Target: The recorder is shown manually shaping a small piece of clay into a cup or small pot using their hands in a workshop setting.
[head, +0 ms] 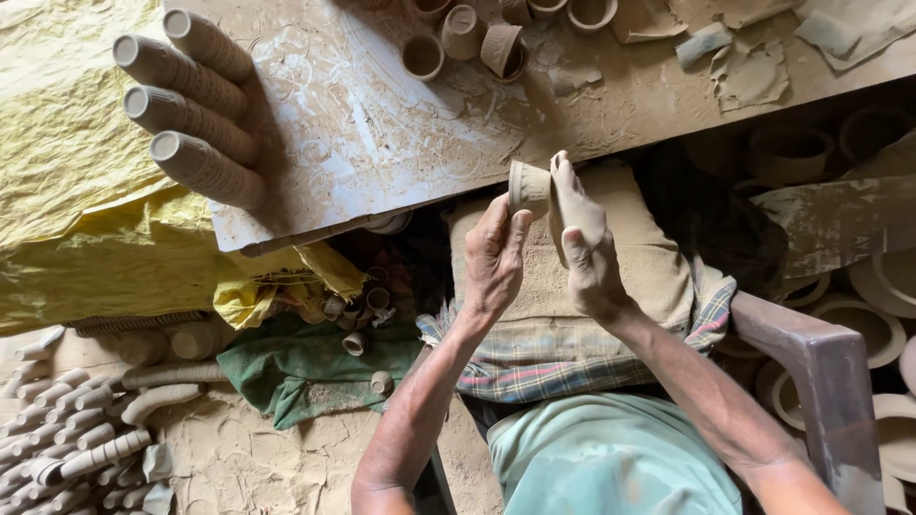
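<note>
Table (382,143): clay-smeared board; stacked cups (191,105) lie at its left edge, loose cups (458,38) at the far edge.
Left hand (494,257): fingers pinching a small clay cup (528,186) just below the table's near edge.
Right hand (582,229): flat, pressed against the cup's side.
Risk: probably soft clay; uneven pressure could dent the wall.

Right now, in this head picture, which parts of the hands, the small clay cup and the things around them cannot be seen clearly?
- Clay cup: its far side is hidden by the right hand.
- Left hand: its palm faces away.
- Stacked cups: their count is unclear, each covering the next.
- Cups at bottom left: too small, cut by the edge.
- Bowls at right: partly cut by the frame edge.
</note>
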